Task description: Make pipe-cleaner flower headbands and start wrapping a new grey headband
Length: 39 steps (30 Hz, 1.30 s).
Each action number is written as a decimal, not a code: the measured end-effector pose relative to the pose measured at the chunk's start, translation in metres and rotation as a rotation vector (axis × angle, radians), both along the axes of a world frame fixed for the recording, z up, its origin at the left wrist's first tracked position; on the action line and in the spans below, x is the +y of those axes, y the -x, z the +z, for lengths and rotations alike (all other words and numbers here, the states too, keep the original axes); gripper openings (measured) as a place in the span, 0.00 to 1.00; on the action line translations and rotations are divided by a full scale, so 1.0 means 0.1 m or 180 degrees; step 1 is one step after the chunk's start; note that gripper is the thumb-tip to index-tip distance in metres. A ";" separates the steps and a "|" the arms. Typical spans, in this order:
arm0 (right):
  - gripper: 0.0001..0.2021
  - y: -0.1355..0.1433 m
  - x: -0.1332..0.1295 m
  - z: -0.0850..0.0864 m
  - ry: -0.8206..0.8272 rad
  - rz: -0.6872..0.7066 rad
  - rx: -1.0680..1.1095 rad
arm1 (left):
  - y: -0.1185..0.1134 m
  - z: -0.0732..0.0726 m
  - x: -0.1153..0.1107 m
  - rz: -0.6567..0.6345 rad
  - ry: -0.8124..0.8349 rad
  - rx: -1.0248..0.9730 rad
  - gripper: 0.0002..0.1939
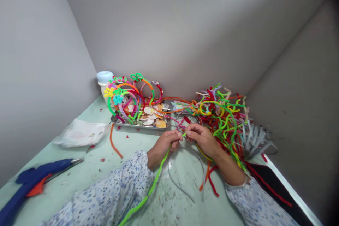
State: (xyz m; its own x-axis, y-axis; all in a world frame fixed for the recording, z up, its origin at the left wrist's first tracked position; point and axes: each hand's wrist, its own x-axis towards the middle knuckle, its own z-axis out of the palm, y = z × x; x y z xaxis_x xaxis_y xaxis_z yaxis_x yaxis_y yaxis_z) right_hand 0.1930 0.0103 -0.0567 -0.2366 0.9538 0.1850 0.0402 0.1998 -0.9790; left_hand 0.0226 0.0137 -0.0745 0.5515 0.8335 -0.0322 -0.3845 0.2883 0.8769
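My left hand [166, 145] is closed in a pinch on a long bright green pipe cleaner [152, 188], which trails down over the left sleeve toward the bottom of the view. Facing it, my right hand [203, 140] pinches at the short green end that shows between the two hands. The fingertips nearly meet, and what lies right inside them is partly hidden. Below the hands a thin grey headband [172, 180] rests on the table, its two ends pointing toward me. Pink pipe cleaner pieces [179, 123] show just behind the fingers.
A metal tray [140, 125] of shells has finished pipe-cleaner headbands [137, 95] standing in it. Tangled pipe cleaners [225, 120] heap at the right, beside grey strips [255, 139]. At left are a blue glue gun [39, 174], a plastic bag [82, 133] and a blue-lidded container [105, 77].
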 end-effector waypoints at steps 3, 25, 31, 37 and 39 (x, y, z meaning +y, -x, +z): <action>0.06 0.01 0.00 0.03 0.0042 -0.0071 -0.0043 | 0.00 0.00 0.00 -0.0005 0.0043 -0.0068 0.10; 0.07 -0.03 0.02 0.01 0.0029 -0.0050 -0.0084 | 0.02 0.00 0.02 -0.0105 0.0186 -0.0068 0.09; 0.07 -0.04 0.03 -0.04 0.0213 0.0091 0.0286 | 0.01 -0.01 0.01 -0.0135 0.0095 -0.0105 0.10; 0.09 -0.01 0.02 -0.04 0.0496 0.0047 0.0530 | 0.01 0.00 0.01 -0.0042 0.0137 -0.0024 0.11; 0.12 0.02 0.01 -0.04 0.0510 0.0082 0.0518 | 0.01 0.01 0.01 0.0008 0.0148 -0.0069 0.11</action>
State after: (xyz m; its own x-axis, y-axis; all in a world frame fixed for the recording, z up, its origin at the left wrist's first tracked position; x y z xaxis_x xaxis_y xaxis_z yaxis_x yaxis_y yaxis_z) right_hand 0.1912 0.0118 -0.0607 -0.2408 0.9681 0.0693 -0.1240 0.0402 -0.9915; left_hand 0.0219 0.0151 -0.0734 0.5505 0.8327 -0.0589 -0.4040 0.3276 0.8541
